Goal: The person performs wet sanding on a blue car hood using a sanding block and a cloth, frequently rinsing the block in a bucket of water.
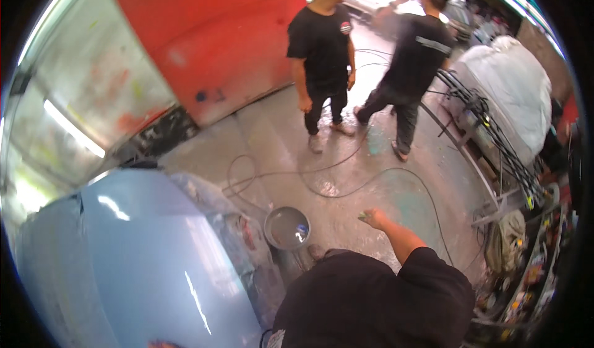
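My right hand (373,218) reaches out over the floor, fingers closed round a small green object (362,215) whose kind I cannot make out. At the bottom edge, only a sliver of my left hand (162,345) shows against a glossy light-blue car panel (154,236); its fingers are hidden. Between the panel and my right hand stands a round bucket (268,232) holding greyish liquid, with a small blue and white item in it. Crumpled plastic sheeting (238,230) hangs along the panel's right side.
Two people in black shirts, one person (322,57) and another person (413,63), stand ahead. A thin hose (334,196) loops across the wet floor. A metal rack with cables (482,107), a white-covered bulk (513,82) and cluttered shelves (526,274) line the right; a red panel (216,32) stands behind.
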A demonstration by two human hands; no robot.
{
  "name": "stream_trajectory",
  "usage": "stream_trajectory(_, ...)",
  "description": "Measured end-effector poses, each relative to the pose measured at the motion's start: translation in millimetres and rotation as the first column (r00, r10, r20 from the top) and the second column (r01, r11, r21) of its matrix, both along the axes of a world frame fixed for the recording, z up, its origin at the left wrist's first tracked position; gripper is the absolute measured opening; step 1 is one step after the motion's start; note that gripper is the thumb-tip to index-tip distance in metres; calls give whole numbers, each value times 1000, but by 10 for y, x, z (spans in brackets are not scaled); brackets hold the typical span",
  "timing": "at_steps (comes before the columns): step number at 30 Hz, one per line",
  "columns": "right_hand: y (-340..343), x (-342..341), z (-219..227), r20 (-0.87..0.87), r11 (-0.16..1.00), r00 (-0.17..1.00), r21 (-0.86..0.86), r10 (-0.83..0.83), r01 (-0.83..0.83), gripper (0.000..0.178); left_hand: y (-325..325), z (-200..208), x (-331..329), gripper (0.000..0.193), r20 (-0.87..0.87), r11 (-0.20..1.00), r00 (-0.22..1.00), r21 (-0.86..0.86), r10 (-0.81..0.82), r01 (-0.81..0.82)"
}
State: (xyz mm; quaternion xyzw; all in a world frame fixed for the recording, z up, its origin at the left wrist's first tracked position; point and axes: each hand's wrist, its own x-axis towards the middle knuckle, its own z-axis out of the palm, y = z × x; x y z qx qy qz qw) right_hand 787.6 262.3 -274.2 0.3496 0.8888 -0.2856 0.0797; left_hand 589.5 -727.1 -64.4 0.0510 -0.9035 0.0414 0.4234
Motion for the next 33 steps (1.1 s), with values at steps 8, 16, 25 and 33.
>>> stream_trajectory(8,354,640,111,80,974,974,-70,-210,215,52,1357,351,-1538,46,186,963,947,-125,261,-240)
stream_trajectory(16,431,-42,404,-41,983,986,-98,-161,157,51,3386,-492,-3136,50,437,904,831,-85,-345,420)
stream_trajectory(25,175,53,260,-115,985,985,-126,-129,114,47,4591,-1063,-1970,50,678,620,410,86,-610,780)
stream_trajectory(33,-5,787,23,140,998,989,-47,-39,46,51,3607,218,-901,48,379,802,707,296,-597,518)
